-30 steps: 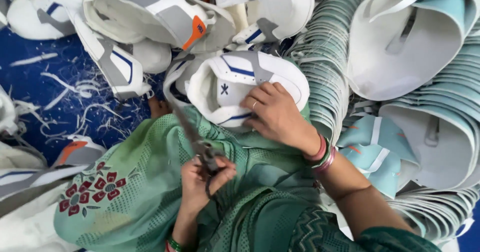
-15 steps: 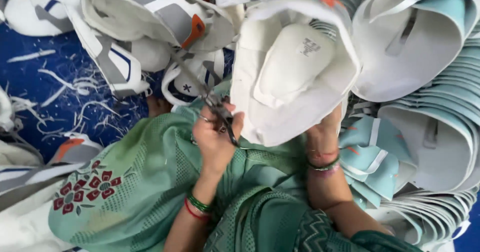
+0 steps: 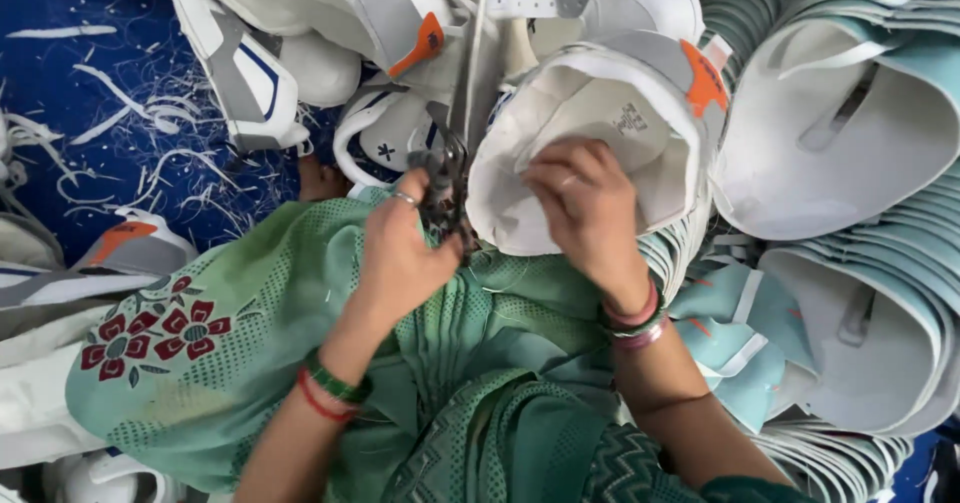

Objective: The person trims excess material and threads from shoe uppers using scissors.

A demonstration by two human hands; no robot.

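Scissors (image 3: 455, 153) in left hand (image 3: 405, 253) — shoe uppers (image 3: 850, 133) (stacked) crowding around

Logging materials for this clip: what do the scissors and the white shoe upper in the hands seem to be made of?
Scissors: metal, by the thin grey blades with a dull sheen; handles hidden in the left hand.
Shoe upper, held by the right hand: probably synthetic leather, matte white, bending softly, with grey and orange panels.

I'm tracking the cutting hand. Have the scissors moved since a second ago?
Yes. The scissors in the left hand have gone up and to the right, from low over the green cloth to the rim of the white shoe upper.
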